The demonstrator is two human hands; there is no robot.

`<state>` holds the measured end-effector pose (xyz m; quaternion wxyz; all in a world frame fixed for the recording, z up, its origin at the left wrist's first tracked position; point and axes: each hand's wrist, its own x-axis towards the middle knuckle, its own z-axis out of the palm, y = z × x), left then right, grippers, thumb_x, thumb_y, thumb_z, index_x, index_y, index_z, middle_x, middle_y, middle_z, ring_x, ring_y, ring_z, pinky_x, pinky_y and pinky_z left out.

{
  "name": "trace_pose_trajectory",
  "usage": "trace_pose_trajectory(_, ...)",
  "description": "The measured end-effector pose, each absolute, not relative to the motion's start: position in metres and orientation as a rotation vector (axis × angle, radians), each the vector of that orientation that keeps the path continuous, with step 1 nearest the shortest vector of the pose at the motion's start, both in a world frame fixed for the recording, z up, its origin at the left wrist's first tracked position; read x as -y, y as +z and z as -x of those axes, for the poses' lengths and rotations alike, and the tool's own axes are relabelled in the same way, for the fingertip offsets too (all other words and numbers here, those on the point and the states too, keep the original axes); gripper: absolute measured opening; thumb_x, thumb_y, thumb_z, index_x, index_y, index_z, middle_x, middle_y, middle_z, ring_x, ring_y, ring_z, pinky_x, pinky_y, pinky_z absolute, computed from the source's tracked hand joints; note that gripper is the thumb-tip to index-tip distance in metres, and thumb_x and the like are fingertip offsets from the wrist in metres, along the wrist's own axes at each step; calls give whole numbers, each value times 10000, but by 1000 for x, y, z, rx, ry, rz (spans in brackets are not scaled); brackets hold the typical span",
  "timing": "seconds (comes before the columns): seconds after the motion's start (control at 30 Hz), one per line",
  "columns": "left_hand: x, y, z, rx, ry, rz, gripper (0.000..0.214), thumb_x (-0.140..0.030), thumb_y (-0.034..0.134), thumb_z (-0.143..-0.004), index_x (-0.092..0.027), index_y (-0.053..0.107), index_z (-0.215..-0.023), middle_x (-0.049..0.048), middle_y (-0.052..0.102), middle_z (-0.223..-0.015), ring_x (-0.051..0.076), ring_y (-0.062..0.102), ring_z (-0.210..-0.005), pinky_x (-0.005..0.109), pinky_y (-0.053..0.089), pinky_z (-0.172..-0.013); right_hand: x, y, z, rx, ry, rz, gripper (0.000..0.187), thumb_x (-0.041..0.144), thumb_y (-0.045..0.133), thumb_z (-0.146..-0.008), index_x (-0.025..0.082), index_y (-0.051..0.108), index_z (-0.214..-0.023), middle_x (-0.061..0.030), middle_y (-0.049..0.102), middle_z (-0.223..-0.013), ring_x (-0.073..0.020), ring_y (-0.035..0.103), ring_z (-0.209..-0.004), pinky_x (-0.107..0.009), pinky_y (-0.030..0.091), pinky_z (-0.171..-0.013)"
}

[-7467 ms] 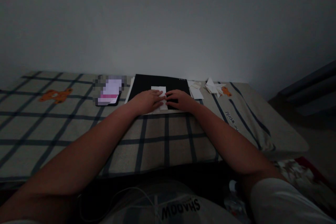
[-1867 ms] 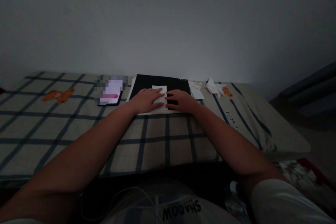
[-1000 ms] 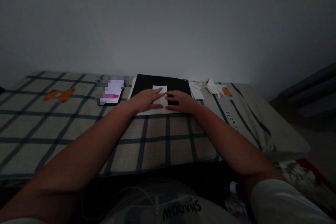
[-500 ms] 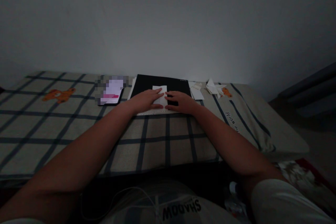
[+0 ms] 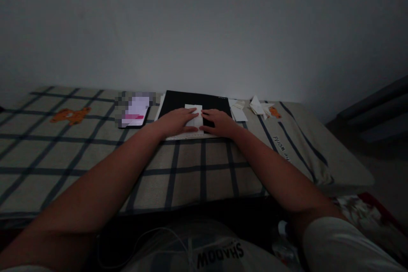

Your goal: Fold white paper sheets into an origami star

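Note:
A white folded piece of paper lies on a black notebook cover in front of me. My left hand rests flat over the paper's left part, its fingers stretched out and thumb apart. From the other side, my right hand lies on the black cover, and its spread fingertips touch the paper's right edge. The two hands' fingertips nearly meet at the paper. Part of the paper is hidden under my left fingers. White sheets show along the notebook's lower edge.
A phone with a lit screen lies left of the notebook. To the right are small white paper pieces and a folded paper shape. A checked cloth covers the table against a wall. A plastic bottle stands below at right.
My right fingers have shifted slightly closer to the paper on the notebook. My left hand stays almost where it was, and the other things have not moved.

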<state>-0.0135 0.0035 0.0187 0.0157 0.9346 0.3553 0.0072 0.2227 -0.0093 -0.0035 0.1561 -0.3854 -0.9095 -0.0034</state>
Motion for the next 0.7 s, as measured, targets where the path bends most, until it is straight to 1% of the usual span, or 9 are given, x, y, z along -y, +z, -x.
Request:
trace_pose_trajectory(0.07,-3,19,14,-1099,26,-2913,703,-589,443,-946,-148,410,-1491,114,295,-1602,266,353,-1433,345,243,-1166,9,-4,-223,2607,-4,1100,573,487,544,-929,116,567,-1365,-159,551,-1423,-298,509,-1303,-463,417,-1075)
trace_pose_trajectory(0.2,-3,20,13,-1114,22,-2918,691,-602,431,-946,-197,391,-1505,98,289,-1606,271,370,-1424,361,264,-1155,9,-4,-225,2587,-1,1068,530,467,563,-925,169,576,-1364,-140,575,-1399,-283,532,-1278,-465,435,-1055)
trace_pose_trajectory(0.27,-3,20,11,-1130,3,-2923,688,-600,432,-945,-202,391,-1505,98,289,-1606,273,370,-1424,365,266,-1153,10,-3,-226,2582,-12,1035,459,440,574,-924,179,636,-1297,-132,608,-1358,-274,559,-1239,-450,450,-1038)
trace_pose_trajectory(0.37,-2,21,10,-1148,-36,-2924,710,-597,428,-947,-167,381,-1510,113,284,-1606,278,361,-1427,358,263,-1153,11,-2,-227,2591,-8,1005,368,402,571,-931,172,712,-1180,-131,643,-1304,-263,585,-1195,-429,469,-1015)
trace_pose_trajectory(0.47,-2,21,11,-1144,-52,-2922,723,-600,405,-954,-160,352,-1525,115,258,-1614,278,343,-1436,354,258,-1153,11,-3,-227,2587,26,1011,345,386,574,-930,187,719,-1170,-126,645,-1303,-261,584,-1198,-436,474,-1011)
trace_pose_trajectory(0.6,-3,18,13,-1124,-41,-2929,701,-593,380,-968,-211,295,-1550,100,218,-1627,272,343,-1437,355,257,-1149,8,-4,-227,2580,61,1011,329,360,595,-917,191,719,-1172,-127,644,-1303,-264,582,-1204,-453,468,-1022)
trace_pose_trajectory(0.7,-5,15,14,-1109,-39,-2957,663,-579,377,-978,-249,302,-1548,98,216,-1630,284,366,-1421,363,262,-1142,7,-5,-227,2575,74,997,332,355,590,-921,171,719,-1165,-131,649,-1294,-256,586,-1197,-438,470,-1023)
